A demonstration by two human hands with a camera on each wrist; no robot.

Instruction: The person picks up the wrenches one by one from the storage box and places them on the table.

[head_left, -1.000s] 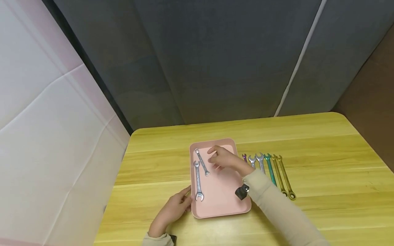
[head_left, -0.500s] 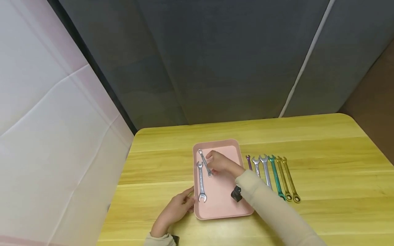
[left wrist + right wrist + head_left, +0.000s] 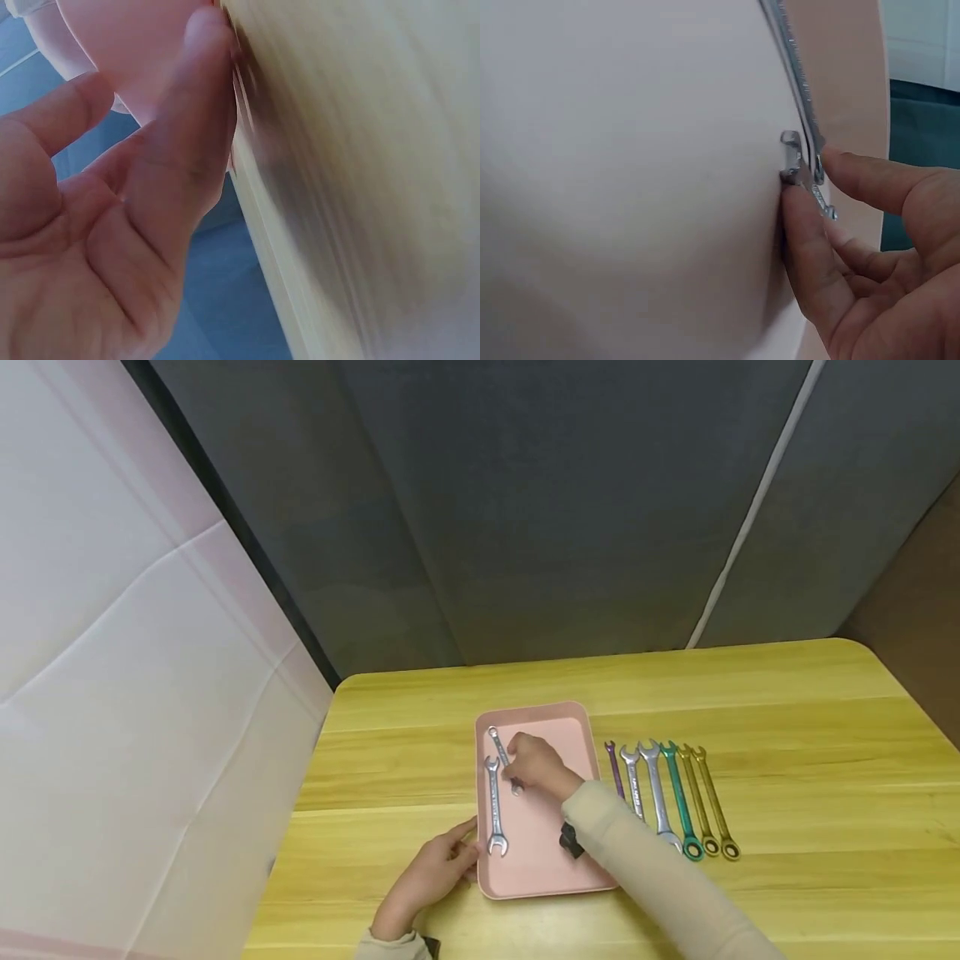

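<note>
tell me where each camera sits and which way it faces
Head: worn on the head, looking forward and down at the table, pink tray and wrench row; both hands and sleeves show.
Left wrist: by the left hand, facing its fingers at the tray edge.
Right wrist: by the right hand, facing its fingers pinching a small wrench.
All three share the tray.

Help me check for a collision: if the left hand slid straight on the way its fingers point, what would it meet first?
Likely the pink tray: the left hand lies on the table with its fingertips already at the tray's near left edge. Whether they touch is unclear.
</note>
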